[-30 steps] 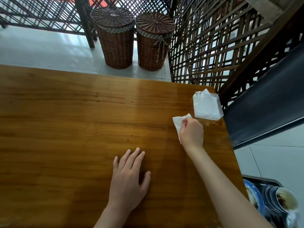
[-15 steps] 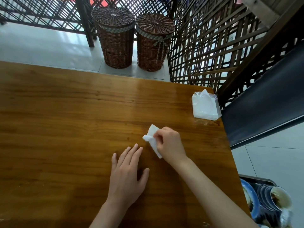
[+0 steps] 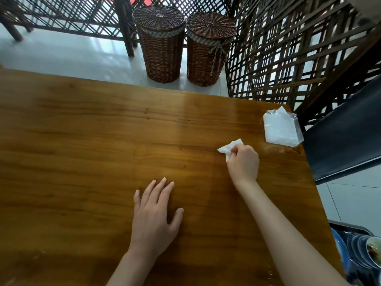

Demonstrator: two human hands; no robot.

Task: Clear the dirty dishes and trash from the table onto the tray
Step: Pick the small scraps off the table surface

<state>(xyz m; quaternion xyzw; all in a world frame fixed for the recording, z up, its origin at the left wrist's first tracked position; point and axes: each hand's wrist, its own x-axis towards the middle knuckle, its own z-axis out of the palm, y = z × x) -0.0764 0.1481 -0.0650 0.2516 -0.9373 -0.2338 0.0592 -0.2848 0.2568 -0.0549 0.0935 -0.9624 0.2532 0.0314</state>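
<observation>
Gripping a crumpled white paper tissue (image 3: 228, 149), the right hand (image 3: 243, 163) has swept back from mid-table toward the clear plastic tissue packet (image 3: 281, 129) at the brown wooden table (image 3: 82, 141) edge — a wiping stroke, by appearance. Left hand (image 3: 155, 215) stays flat, fingers straight, holding nothing. The dark tray (image 3: 350, 227) of stacked dishes sits at lower right — clearing appears nearly complete.

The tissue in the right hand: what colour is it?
Plain white, no pattern; the tissue shows in the head view, pinched by the right hand.

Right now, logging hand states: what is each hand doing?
Left hand: open, flat on the table.
Right hand: holding a white napkin.
</observation>
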